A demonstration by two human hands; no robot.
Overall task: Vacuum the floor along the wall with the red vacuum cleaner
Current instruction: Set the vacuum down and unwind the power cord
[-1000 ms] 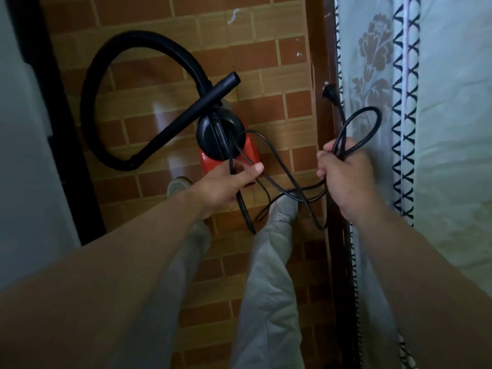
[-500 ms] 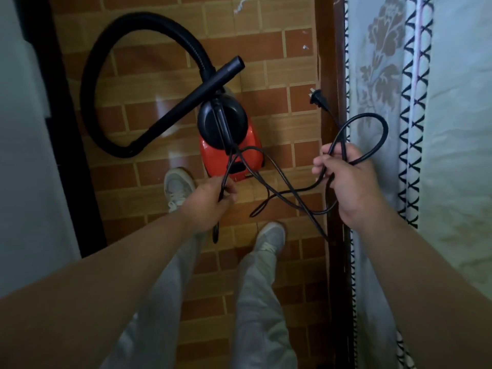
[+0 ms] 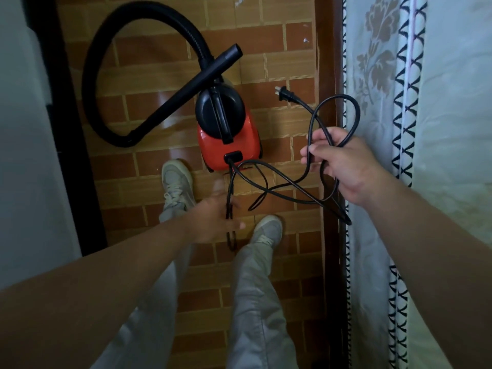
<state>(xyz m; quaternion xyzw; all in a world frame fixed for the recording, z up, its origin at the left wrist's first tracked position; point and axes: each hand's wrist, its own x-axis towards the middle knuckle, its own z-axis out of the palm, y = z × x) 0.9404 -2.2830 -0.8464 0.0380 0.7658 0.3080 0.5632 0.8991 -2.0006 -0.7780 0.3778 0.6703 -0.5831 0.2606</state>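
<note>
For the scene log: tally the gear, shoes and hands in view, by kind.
vacuum: 1
hose: 1
cord: 1
plug: 1
shoes: 2
hands: 2
Total: 8

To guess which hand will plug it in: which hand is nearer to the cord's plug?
The right. The right hand holds loops of the cord just below and to the right of the plug. The left hand, blurred, is farther down, at the cord below the vacuum cleaner.
</note>
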